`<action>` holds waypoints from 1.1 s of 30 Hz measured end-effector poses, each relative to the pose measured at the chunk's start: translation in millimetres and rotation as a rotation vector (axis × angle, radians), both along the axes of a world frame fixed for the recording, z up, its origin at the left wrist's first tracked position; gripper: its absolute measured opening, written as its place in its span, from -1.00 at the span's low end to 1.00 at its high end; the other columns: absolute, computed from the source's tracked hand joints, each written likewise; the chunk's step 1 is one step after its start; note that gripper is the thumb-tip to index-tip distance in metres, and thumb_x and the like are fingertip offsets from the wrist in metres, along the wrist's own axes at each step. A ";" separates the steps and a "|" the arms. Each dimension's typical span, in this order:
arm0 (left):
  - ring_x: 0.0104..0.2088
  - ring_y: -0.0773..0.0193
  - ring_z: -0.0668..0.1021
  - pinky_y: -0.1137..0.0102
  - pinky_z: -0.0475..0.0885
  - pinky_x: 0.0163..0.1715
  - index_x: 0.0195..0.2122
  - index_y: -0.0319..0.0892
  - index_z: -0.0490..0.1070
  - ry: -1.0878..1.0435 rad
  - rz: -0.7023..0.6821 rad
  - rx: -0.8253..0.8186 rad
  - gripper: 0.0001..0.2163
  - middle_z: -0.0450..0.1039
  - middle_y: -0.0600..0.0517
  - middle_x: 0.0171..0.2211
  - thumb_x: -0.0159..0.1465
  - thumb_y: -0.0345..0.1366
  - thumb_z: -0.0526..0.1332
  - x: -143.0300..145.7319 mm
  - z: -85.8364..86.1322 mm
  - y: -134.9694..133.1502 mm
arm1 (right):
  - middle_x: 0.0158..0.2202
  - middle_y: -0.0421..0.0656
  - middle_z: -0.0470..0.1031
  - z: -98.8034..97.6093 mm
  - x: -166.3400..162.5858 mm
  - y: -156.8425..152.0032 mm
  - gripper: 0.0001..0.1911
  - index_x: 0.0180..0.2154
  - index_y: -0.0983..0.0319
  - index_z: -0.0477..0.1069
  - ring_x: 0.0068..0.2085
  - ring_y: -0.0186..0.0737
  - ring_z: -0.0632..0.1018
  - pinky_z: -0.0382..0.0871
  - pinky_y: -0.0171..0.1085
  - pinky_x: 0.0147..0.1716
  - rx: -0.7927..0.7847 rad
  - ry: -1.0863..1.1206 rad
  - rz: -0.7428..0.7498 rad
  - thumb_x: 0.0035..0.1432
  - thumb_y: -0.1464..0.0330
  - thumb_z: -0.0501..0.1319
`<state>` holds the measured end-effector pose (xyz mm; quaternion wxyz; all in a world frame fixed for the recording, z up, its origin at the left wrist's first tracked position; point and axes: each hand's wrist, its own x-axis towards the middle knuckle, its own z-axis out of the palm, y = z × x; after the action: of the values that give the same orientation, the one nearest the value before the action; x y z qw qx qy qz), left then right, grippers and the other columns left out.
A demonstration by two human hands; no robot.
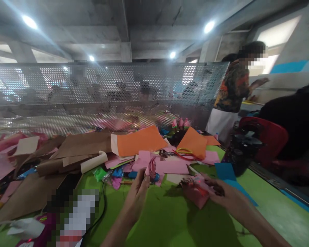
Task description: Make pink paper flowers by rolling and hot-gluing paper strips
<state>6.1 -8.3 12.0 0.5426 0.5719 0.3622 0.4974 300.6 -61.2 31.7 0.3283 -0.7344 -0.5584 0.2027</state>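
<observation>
Left hand (138, 185) pinching pink folded piece (151, 168) above green bench (159, 214). Right hand (222, 193) closed on blurred pink item (203, 184). Slackened left pinch could let folds spring loose.

Apparently a craft workshop in a concrete hall; a green worktable (164, 214) is heaped with orange, pink and brown paper (139, 141). Behind the table stands a perforated metal screen (105, 82), dim figures showing through it; right of the table are a standing person (231, 87) and a red chair (275, 137); above the table, bright lamps (209, 26) shine among concrete beams (118, 17).
</observation>
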 end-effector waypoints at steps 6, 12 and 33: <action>-0.03 0.13 0.43 0.34 0.32 -0.01 0.05 -0.10 0.33 0.087 0.006 0.082 -0.56 0.41 -0.06 0.05 0.29 0.07 0.03 -4.1 6.4 -3.2 | -0.37 -0.17 0.50 26.0 -15.5 -13.4 -0.47 -0.06 0.20 0.44 -0.47 -0.22 0.41 0.20 -0.33 -0.57 -0.042 0.416 0.141 -0.15 0.26 0.26; 0.01 0.12 0.41 0.29 0.29 0.03 0.02 -0.07 0.32 0.155 -0.012 0.179 -0.67 0.40 -0.04 -0.02 0.34 -0.04 0.00 -6.4 13.1 -7.7 | -0.17 -0.13 0.51 42.0 -47.1 -19.7 -0.54 -0.13 0.17 0.39 -0.43 -0.26 0.45 0.30 -0.33 -0.50 -0.073 0.712 0.287 -0.19 0.42 0.24; -0.02 0.11 0.41 0.29 0.28 -0.01 0.04 -0.09 0.32 0.133 0.021 0.228 -0.62 0.40 -0.05 -0.05 0.32 0.00 0.01 -10.6 12.6 -2.3 | -0.42 -0.10 0.53 29.4 -63.9 -19.5 -0.78 -0.43 0.23 0.52 -0.52 -0.28 0.41 0.33 -0.33 -0.56 0.001 1.092 0.236 -0.14 0.27 0.44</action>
<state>-4.5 -10.6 24.5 0.4436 0.6579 0.3444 0.5018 236.7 -80.7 61.1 0.5452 -0.4551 -0.3858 0.5888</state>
